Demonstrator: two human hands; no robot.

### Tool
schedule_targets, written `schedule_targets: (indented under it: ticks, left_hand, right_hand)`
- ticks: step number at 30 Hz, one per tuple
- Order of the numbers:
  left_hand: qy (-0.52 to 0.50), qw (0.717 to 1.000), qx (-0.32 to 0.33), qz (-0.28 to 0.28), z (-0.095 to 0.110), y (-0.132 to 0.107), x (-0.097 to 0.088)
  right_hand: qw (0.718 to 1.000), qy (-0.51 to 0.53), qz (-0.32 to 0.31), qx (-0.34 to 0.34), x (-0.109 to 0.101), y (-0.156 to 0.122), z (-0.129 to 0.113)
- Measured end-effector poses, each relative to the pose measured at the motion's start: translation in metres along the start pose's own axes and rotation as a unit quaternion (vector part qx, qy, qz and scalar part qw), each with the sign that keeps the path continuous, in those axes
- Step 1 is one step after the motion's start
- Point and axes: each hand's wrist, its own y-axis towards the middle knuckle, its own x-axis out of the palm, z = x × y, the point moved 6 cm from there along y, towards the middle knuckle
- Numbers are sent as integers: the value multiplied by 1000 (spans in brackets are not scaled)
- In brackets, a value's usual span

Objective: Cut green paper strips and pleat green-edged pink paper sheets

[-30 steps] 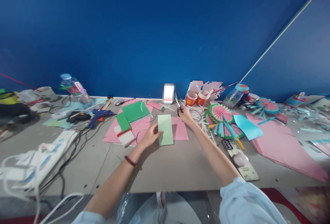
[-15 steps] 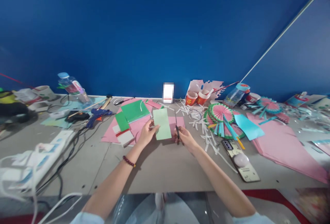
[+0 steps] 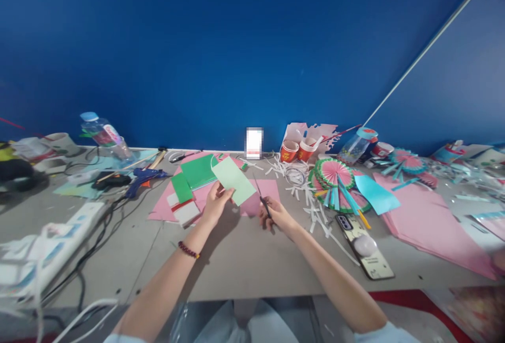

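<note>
Between the thumb and fingers of my left hand [image 3: 216,202] is a pale green sheet of paper [image 3: 235,181], tilted and held by its lower left edge. Dark-handled scissors [image 3: 265,203] sit in my right hand [image 3: 275,215], blades pointing up and a little left. A small gap separates the scissors from the paper's right edge. Beneath and behind the hands lie pink paper [image 3: 270,190] and a stack of darker green paper [image 3: 197,172]. A red and white box [image 3: 185,210] rests left of my left hand.
On the right are white paper scraps [image 3: 311,211], red cups [image 3: 289,151], a pink and green pleated paper fan [image 3: 335,175], a phone [image 3: 371,256] and pink sheets [image 3: 434,232]. A blue glue gun [image 3: 144,179], cables, a power strip [image 3: 59,248] and a bottle [image 3: 103,131] occupy the left.
The pale green paper has turned from nearly upright to a slant, its top swinging left. My right hand has lowered slightly, and the scissors now lean to the left.
</note>
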Motion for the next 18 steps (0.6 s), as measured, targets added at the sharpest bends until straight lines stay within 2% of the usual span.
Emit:
schedule_targets:
  ticks: [4, 8, 13, 18]
  left_hand:
    - [10, 999, 16, 41, 3, 1, -8]
    - [35, 996, 33, 81, 9, 2, -15]
    - [41, 993, 56, 96, 19, 1, -19]
    - [54, 993, 62, 89, 19, 0, -18]
  right_hand:
    - [999, -25, -42, 6, 6, -8, -3]
    - [997, -55, -49, 10, 7, -14, -5]
    - [996, -72, -46, 6, 8, -16, -6]
    - [996, -80, -50, 5, 9, -16, -7]
